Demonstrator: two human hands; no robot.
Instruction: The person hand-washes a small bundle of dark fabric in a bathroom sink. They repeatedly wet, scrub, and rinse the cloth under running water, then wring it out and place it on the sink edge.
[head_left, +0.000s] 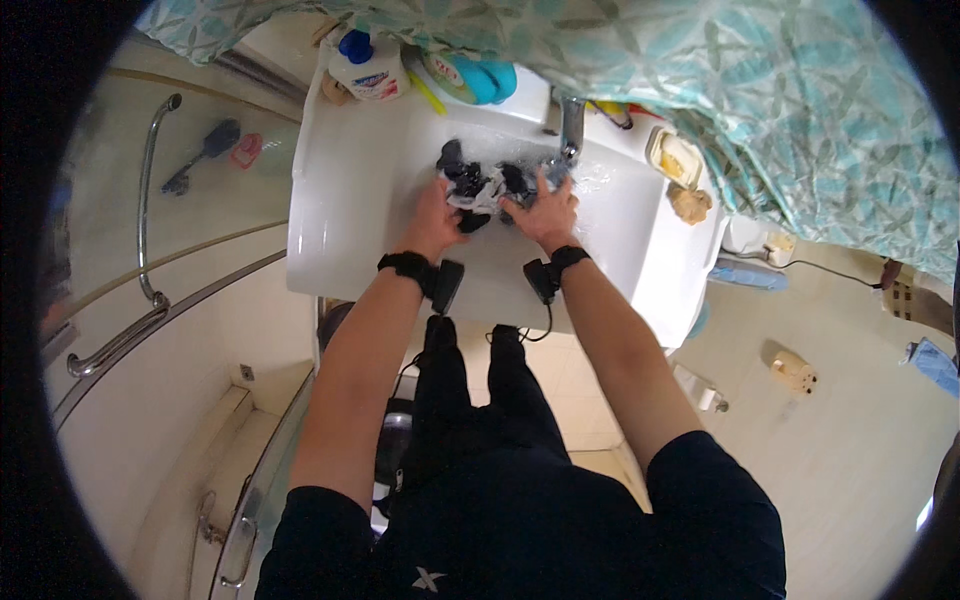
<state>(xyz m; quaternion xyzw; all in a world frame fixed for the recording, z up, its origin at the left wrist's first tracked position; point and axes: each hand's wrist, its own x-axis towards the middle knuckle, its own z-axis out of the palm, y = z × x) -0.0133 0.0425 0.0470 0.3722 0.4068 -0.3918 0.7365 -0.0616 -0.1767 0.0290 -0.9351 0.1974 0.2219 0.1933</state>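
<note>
Wet black-and-white cloth (469, 180) lies bunched in the white sink basin (360, 202), its separate pieces hard to tell apart. My left hand (435, 217) curls around the cloth's left side, some fingers hidden by the hand itself. On the right, my right hand (547, 214) has its thumb and spread fingers on another dark part of the cloth (515, 180). Just beyond the right fingertips is the chrome faucet (572, 127), with splashing water below its spout. Black bands with small box-shaped devices are strapped on both wrists.
A white bottle with a blue cap (375, 67) and a teal bottle (480, 79) stand at the back left rim. A soap dish (675, 157) and a tan sponge-like piece (688, 204) sit on the right ledge. A patterned curtain (750, 75) hangs over the back.
</note>
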